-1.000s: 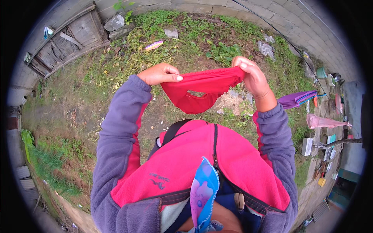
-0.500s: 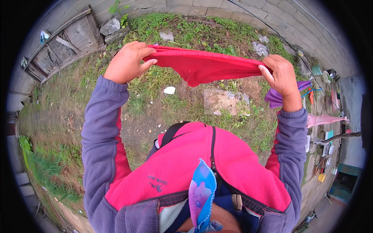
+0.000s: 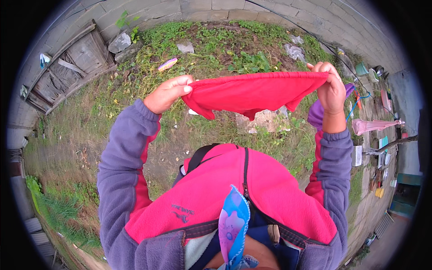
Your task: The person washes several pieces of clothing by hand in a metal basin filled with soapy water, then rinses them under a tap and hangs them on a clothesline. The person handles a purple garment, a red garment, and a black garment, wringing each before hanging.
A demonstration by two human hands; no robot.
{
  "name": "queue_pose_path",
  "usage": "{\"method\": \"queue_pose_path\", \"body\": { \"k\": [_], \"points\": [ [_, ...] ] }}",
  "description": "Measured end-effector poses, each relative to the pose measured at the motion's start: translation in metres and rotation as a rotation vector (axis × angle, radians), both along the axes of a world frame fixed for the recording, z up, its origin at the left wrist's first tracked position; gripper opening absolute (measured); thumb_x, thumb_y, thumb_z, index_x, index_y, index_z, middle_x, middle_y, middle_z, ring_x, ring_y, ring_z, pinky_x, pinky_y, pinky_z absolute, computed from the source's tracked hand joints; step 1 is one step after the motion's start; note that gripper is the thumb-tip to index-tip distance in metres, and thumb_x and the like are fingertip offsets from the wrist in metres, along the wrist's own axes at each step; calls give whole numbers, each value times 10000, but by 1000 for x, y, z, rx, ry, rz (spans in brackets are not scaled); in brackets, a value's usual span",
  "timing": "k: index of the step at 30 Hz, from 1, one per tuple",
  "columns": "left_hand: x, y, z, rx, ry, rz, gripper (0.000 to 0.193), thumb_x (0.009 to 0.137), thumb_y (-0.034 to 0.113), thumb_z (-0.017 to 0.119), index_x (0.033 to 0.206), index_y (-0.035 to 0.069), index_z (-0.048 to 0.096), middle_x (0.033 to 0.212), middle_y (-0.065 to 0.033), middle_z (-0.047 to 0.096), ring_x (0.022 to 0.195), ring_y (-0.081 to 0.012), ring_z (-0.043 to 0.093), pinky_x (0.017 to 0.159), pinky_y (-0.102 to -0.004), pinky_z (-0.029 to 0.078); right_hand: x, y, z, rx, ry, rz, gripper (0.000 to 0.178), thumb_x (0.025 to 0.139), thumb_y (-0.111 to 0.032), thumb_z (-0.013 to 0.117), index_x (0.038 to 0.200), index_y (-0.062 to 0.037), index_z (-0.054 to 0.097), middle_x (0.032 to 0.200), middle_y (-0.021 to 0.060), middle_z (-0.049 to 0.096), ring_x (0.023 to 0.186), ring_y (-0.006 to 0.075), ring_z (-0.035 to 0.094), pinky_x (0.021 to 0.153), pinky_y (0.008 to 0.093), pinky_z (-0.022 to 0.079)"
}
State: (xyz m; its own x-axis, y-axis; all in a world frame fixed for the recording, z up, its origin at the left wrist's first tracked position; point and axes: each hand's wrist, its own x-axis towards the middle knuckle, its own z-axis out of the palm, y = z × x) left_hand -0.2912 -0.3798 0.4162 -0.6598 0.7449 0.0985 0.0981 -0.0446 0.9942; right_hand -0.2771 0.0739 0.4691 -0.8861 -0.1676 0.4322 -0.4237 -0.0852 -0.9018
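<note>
Stretched between my two hands is a pair of red underpants (image 3: 256, 92), its gathered waistband drawn out nearly straight along the top. The thin cloth hangs below the band in loose folds. My left hand (image 3: 170, 93) pinches the left end of the band between thumb and fingers. At the right end, my right hand (image 3: 331, 92) is closed round the band, with some of its fingers behind the cloth. Both arms are raised out in front of me, above the ground.
Grass and weeds cover the ground, with a flat stone slab (image 3: 265, 122) beyond my jacket. A block wall (image 3: 198, 10) bounds the far side. Old wooden boards (image 3: 74, 67) lean far left. At right are a purple cloth (image 3: 316, 116), a pink hanging cloth (image 3: 373, 126) and a dark cable.
The underpants have come down and nearer, and their front now hangs more openly. My left hand has moved right and down. My right hand has turned, its fingers pointing up more.
</note>
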Motion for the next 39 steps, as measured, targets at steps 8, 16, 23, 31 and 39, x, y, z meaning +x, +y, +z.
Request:
{"method": "queue_pose_path", "body": {
  "k": [8,16,23,31,39],
  "points": [
    [-16,-27,42,-738,981,368,249,895,283,655,1010,66,696,822,-75,627,855,-274,609,856,-390,426,30,30,25,403,132,-228,137,806,-103,419,724,-14,483,737,59,484,739,188,453,857,326,410],
    [-5,-19,78,-847,1466,735,252,842,177,686,1094,171,673,985,-4,610,923,-165,613,1074,-411,305,70,2,42,1115,200,-554,200,829,-155,659,964,-11,629,903,136,588,873,292,588,802,372,448],
    [-36,27,131,-654,1796,986,377,769,62,718,1116,206,682,991,26,611,911,-136,603,1119,-433,272,45,14,96,1248,480,-782,136,792,-77,672,921,-44,647,944,112,604,884,300,580,805,386,418],
    [-196,100,197,-627,1853,866,270,870,109,627,1113,222,666,1007,13,628,977,-194,624,1117,-465,284,-100,89,128,931,462,-683,181,845,-148,662,951,-1,653,905,121,612,835,279,602,761,359,477],
    [-306,176,116,-996,977,606,348,889,125,660,1230,189,645,1219,-134,611,1185,-317,566,1027,-377,441,-242,103,20,957,25,-568,397,870,-199,686,1249,-117,599,1158,161,606,1063,293,621,910,393,503]
  ]
}}
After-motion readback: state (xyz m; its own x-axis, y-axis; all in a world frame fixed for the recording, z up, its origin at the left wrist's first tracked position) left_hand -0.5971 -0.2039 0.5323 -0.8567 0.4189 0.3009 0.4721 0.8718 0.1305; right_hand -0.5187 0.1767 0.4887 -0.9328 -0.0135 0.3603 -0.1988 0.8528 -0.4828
